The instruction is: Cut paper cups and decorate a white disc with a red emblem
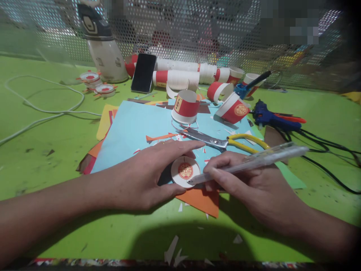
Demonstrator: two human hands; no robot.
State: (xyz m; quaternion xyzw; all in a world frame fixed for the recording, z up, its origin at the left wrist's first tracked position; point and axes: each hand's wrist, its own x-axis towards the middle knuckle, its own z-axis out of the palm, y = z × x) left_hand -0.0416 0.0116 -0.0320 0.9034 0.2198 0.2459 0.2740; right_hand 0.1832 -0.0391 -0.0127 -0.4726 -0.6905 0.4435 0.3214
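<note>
My left hand [143, 175] steadies a round white paper disc [175, 174], its thumb at the near edge and its fingers curving past the far edge. A red and gold emblem fills the disc's middle, and a short dark line marks its far rim. Between the fingers of my right hand [242, 184] is a clear-barrelled pen [254, 162], its tip at the disc's near right part. Just beyond both hands lie scissors [211, 140] with yellow handles. A cut red-and-white paper cup [186, 107] stands behind the scissors' blades.
Blue paper [135, 124] and an orange sheet [203, 201] lie under the work, with paper scraps around. Glue guns, one dark blue [270, 118], and black cords are at right. Behind are stacked paper cups [180, 77], a phone [143, 73] and a bottle [105, 56].
</note>
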